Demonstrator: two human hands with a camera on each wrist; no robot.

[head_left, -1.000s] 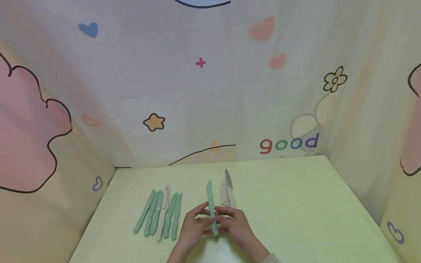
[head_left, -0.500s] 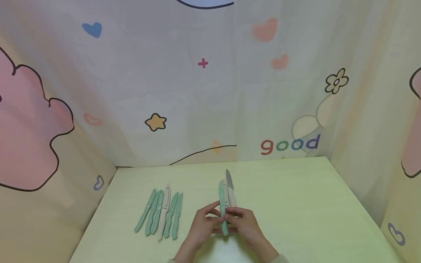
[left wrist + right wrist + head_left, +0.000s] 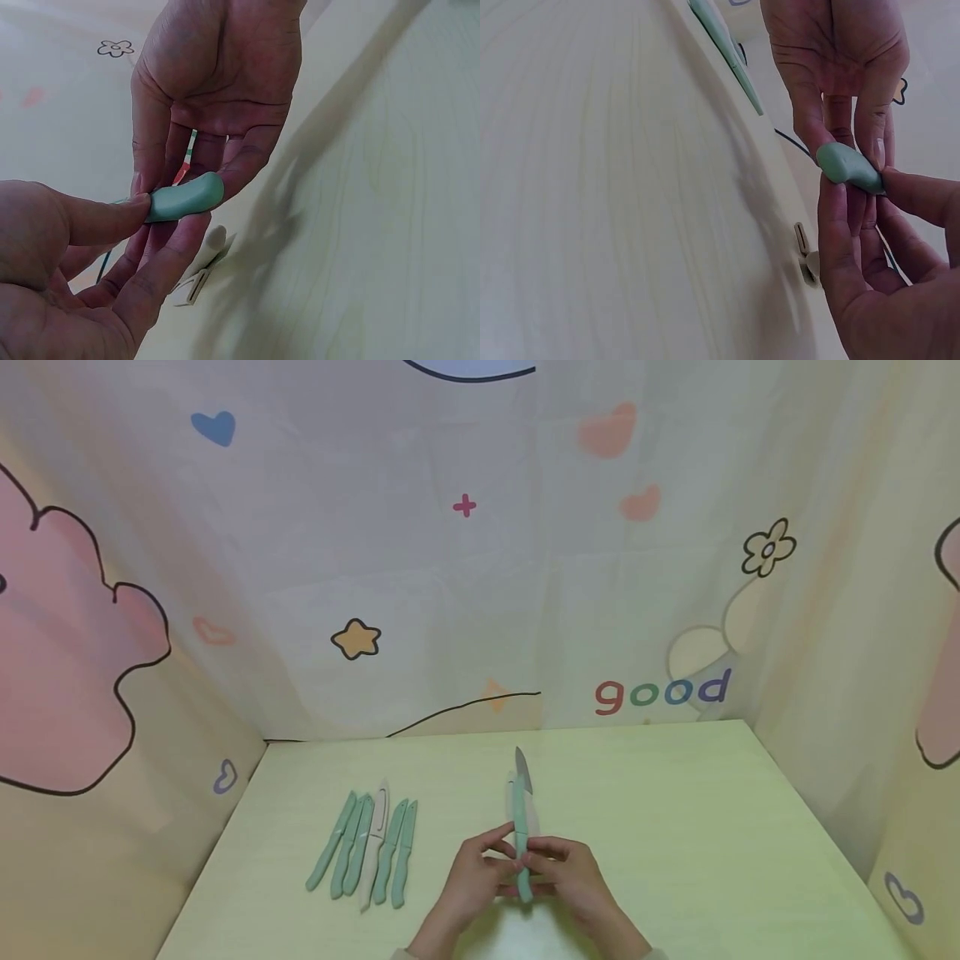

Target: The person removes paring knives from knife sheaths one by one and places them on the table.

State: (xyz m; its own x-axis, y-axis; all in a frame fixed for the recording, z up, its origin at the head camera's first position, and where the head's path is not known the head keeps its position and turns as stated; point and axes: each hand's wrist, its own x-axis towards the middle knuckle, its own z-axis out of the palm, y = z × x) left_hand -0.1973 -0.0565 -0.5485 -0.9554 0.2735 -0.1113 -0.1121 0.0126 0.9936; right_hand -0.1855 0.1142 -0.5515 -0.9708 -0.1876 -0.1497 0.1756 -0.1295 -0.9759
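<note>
Both hands hold one green knife (image 3: 521, 810), raised over the table with its tip pointing away from the person. My left hand (image 3: 476, 877) pinches its handle from the left, thumb on top. From the other side my right hand (image 3: 570, 877) pinches the same handle. In the left wrist view the rounded handle end (image 3: 187, 196) pokes out between the fingers. Behind the held knife, partly hidden by it, lie a white knife with a bare grey blade (image 3: 523, 768) and a white sheath (image 3: 512, 793).
To the left, a row of several green sheathed knives (image 3: 330, 843) lies on the pale table (image 3: 675, 827), with one white sheathed knife (image 3: 372, 852) among them. A printed curtain (image 3: 420, 577) stands around the table's back and sides.
Both hands have moved right together with the green knife, from beside the white sheath to in front of the sheath and bare-bladed knife. The row on the left has stayed put.
</note>
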